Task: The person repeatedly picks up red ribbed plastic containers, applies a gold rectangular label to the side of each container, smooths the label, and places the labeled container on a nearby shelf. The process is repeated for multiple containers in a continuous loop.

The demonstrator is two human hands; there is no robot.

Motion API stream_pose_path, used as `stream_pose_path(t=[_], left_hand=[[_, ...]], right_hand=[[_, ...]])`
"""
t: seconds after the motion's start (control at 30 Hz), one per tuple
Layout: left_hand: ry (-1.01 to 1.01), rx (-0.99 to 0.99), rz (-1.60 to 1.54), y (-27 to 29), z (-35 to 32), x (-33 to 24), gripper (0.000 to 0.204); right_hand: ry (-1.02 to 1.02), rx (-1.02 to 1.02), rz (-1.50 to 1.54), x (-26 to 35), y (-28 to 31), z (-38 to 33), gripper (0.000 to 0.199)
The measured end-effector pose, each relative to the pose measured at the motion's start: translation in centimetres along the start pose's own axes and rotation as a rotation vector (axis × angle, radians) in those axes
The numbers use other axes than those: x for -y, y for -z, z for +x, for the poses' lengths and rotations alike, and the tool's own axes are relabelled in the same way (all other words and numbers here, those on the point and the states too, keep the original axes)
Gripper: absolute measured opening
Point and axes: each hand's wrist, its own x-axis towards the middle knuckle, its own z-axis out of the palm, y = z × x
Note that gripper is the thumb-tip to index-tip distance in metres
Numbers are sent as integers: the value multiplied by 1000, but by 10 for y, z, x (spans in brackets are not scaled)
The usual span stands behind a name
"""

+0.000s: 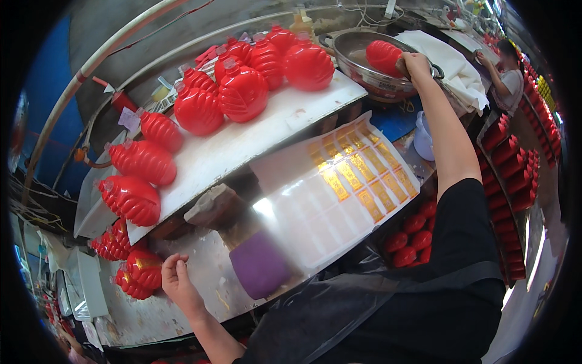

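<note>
My right arm reaches to the far right, where my right hand (417, 67) grips one end of a red ribbed plastic bottle (383, 57). That bottle is tilted on its side over a wide metal basin (405, 93) with dark handles. My left hand (180, 281) is at the lower left with its fingers curled in; anything small between them is too hard to see. Right beside it lies a red bottle with a gold label (145, 267). Between my arms spreads a sheet of gold labels (291, 233), part of it bare backing.
Several red bottles (242, 94) stand on a raised white board (242, 148). On the lower table are a rough block (212, 206) and a purple pad (259, 265). A white cloth (451, 64) and a pale bucket (424, 138) are at right. Another person (508, 82) works beyond.
</note>
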Motion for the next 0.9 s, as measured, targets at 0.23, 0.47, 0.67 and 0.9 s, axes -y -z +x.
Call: stream_pose_path(t=[0.23,0.47,0.67,0.9], left_hand=[[-9,72,-29,13,-8,-5,19],[-457,279,394,-22,-21,-48,38],[-761,414,455,-72,-37,-73,61],[-666,339,383,-84,-54,-61,68]], right_hand=[[142,-134,-2,39,24,-28,42],[689,224,-119,146,83,-102,24],[864,884,14,212,35,-287,16],[599,1392,188,219,-19,-427,42]])
